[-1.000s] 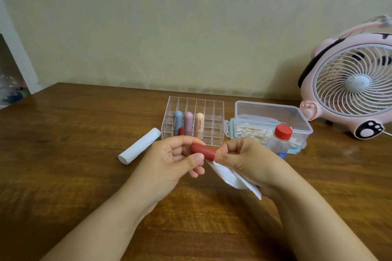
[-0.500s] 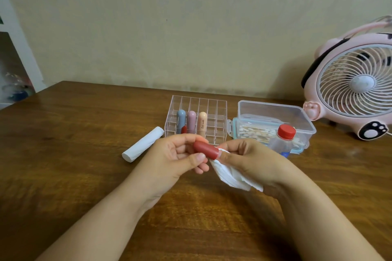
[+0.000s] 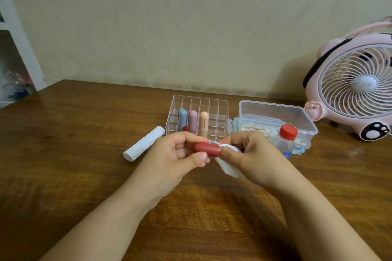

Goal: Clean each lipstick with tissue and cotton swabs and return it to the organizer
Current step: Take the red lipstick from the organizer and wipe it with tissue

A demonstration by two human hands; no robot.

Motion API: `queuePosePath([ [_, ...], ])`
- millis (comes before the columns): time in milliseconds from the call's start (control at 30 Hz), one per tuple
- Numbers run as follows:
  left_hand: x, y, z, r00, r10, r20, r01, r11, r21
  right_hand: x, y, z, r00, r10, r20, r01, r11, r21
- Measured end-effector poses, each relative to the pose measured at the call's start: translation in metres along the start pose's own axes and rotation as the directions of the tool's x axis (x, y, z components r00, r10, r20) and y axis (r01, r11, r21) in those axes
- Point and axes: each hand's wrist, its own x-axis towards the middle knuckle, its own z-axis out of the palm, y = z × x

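Red lipstick (image 3: 206, 149) held in left hand (image 3: 176, 155); right hand (image 3: 248, 157) pinching tissue (image 3: 228, 165)

We sit at a dark brown wooden worktop (image 3: 74, 154) pushed against a plain beige plaster wall (image 3: 169, 27). At our left stands a white shelf unit (image 3: 19, 48); soft, even light glosses the wood grain.

Both forearms are bare up to the bottom edge of the view, with no sleeve showing. The left hand (image 3: 176, 154) and the right hand (image 3: 252, 155) wear no glove, ring, watch or bracelet. The fingernails are short and without polish.
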Motion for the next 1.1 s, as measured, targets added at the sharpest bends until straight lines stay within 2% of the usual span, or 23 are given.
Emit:
queuePosePath([
  [133,0.0,0.001,0.003,0.996,-0.075,-0.048,0.078,0.995,0.056,-0.001,-0.002,0.003,1.0,-0.022,0.017,0.023,1.0,-0.018],
  [333,0.0,0.001,0.002,0.997,0.01,-0.077,0.003,0.986,0.167,0.002,-0.002,0.009,0.994,0.109,-0.004,-0.109,0.993,0.039],
  [433,0.003,-0.003,0.001,0.984,0.015,-0.178,0.031,0.968,0.25,0.004,0.003,0.011,0.979,0.203,-0.025,-0.203,0.979,0.02],
  [500,0.005,-0.005,-0.002,0.966,0.019,-0.257,0.072,0.937,0.341,0.006,0.007,0.01,0.974,0.214,-0.078,-0.214,0.977,0.006],
  [600,0.008,-0.009,-0.01,0.932,0.04,-0.36,0.15,0.861,0.485,0.009,0.013,0.012,0.974,0.162,-0.157,-0.176,0.981,-0.082],
  [700,0.012,-0.013,-0.02,0.891,0.072,-0.448,0.246,0.753,0.61,0.013,0.016,0.019,0.976,0.023,-0.217,-0.076,0.968,-0.238],
  [800,0.019,-0.018,-0.025,0.886,0.09,-0.454,0.275,0.687,0.673,0.019,0.018,0.028,0.96,-0.125,-0.252,0.02,0.924,-0.381],
  [900,0.025,-0.024,-0.025,0.898,0.115,-0.424,0.241,0.677,0.696,0.024,0.017,0.036,0.944,-0.21,-0.256,0.068,0.879,-0.472],
  [1000,0.03,-0.029,-0.023,0.9,0.149,-0.409,0.21,0.675,0.707,0.027,0.017,0.043,0.956,-0.196,-0.216,0.049,0.838,-0.543],
  [1100,0.034,-0.031,-0.022,0.904,0.142,-0.403,0.204,0.683,0.701,0.026,0.02,0.046,0.987,-0.094,-0.129,0.011,0.847,-0.532],
])
